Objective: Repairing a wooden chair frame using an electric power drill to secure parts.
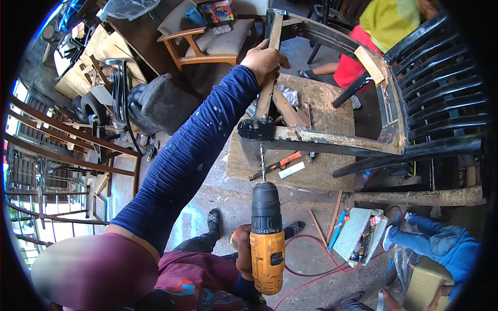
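My left hand [262,62] is closed round the left wooden rail of a black chair frame [336,144], whose seat is off and whose bare wood shows in places. My right hand [244,249] grips a yellow and black drill [267,257], its fingers partly hidden behind the tool. The long bit [262,163] reaches the front rail near the black corner; whether the tip is inside the wood cannot be told. Beneath the frame, a plywood worktop [332,176] carries an orange-handled tool [288,160], a white strip [291,169], wood pieces and other small tools.
An armchair [189,36] stands behind. Chairs and boards [83,52] crowd the left. A person in yellow [381,23] is at the upper right, another in blue [451,249] at the lower right. An open toolbox [350,233] and red hose [324,254] lie on the floor.
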Available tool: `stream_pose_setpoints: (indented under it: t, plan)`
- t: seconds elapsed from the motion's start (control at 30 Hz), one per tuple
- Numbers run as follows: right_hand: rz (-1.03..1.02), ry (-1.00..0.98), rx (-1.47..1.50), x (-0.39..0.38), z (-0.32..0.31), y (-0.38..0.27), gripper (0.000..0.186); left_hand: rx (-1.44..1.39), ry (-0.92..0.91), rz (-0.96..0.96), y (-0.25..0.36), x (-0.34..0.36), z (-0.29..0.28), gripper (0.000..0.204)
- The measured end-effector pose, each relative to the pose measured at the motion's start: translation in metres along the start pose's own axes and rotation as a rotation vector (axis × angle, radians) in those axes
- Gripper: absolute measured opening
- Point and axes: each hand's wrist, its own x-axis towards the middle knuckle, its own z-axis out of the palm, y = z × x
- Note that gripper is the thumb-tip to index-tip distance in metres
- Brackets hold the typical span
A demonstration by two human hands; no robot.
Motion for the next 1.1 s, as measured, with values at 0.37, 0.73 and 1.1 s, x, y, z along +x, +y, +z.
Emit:
stream_pose_setpoints:
  t: [0.37,0.73,1.1]
  plan:
    - [0.126,0.072,-0.181,-0.016,0.016,0.027,0.009,-0.018,0.015,0.002,-0.002,0.001,0.0,0.046]
    - [-0.642,0.262,-0.525,0.044,-0.026,-0.031,0.002,-0.04,0.053,0.019,-0.002,0.002,0.003,0.052]
    - [-0.655,0.271,-0.36,0.041,-0.008,-0.002,0.011,-0.045,0.066,0.02,-0.005,0.008,0.003,0.056]
